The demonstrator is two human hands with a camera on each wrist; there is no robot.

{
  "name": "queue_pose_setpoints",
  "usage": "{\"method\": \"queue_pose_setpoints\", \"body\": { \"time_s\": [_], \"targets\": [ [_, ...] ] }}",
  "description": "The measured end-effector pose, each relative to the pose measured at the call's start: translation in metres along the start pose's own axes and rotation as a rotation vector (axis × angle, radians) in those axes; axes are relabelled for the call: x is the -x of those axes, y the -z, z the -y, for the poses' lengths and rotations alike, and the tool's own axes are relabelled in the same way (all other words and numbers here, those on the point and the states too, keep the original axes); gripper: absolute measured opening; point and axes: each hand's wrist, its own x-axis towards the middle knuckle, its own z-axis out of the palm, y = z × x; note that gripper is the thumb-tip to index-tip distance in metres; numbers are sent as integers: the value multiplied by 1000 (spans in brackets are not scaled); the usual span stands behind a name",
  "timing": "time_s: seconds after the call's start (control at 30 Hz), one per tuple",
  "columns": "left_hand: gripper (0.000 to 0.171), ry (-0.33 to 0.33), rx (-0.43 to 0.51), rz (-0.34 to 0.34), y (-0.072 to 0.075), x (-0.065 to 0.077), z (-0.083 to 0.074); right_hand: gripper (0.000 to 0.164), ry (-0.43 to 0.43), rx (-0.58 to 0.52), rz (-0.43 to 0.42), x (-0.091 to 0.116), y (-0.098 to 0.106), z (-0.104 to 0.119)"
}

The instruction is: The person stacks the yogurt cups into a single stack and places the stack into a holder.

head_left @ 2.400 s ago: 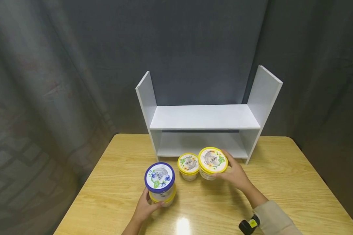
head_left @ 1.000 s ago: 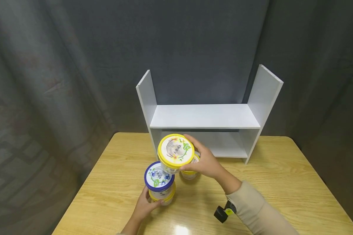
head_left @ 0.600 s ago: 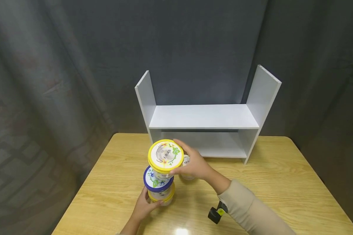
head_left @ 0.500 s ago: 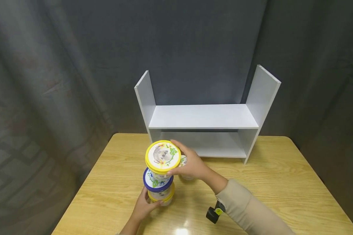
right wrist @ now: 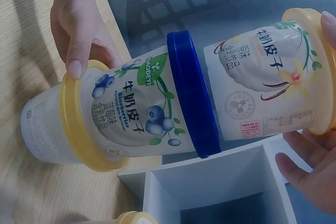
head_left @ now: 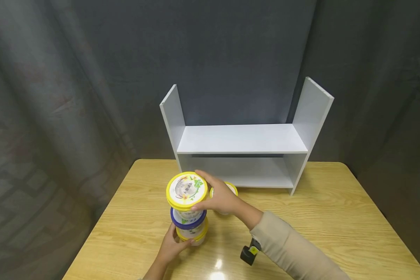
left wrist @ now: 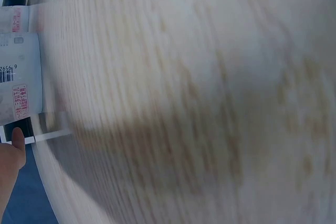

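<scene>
Two tubs stand stacked on the table: a yellow-lidded tub (head_left: 199,240) below and a blue-lidded blueberry milk tub (right wrist: 137,111) upright on it. My left hand (head_left: 169,245) grips the lower tub around its lid, thumb on the near side. My right hand (head_left: 219,197) holds another yellow-lidded milk tub (head_left: 187,190) by its lid, directly over the stack. In the right wrist view its base meets the blue lid (right wrist: 193,95) or sits a hair off it; I cannot tell which. Behind the right hand, a further yellow-lidded tub (head_left: 233,189) is partly hidden.
A white two-tier shelf (head_left: 243,139) stands at the back of the wooden table (head_left: 336,217), behind the tubs. Dark grey curtains (head_left: 245,58) hang behind and at both sides. A black device (head_left: 248,254) is strapped at my right wrist.
My right hand has lifted the yellow-lidded tub from beside the other one, carried it left and lowered it over the blue-lidded tub. My left hand has kept its grip in place.
</scene>
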Motion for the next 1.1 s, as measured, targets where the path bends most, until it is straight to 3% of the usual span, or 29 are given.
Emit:
{"method": "queue_pose_setpoints", "body": {
  "time_s": [0.37,1.1],
  "targets": [
    [74,-3,26,2,0,1,0,93,-57,24,35,-2,-6,-1],
    [73,-26,12,3,-1,0,1,95,-52,25,34,0,-11,-2]
  ]
}}
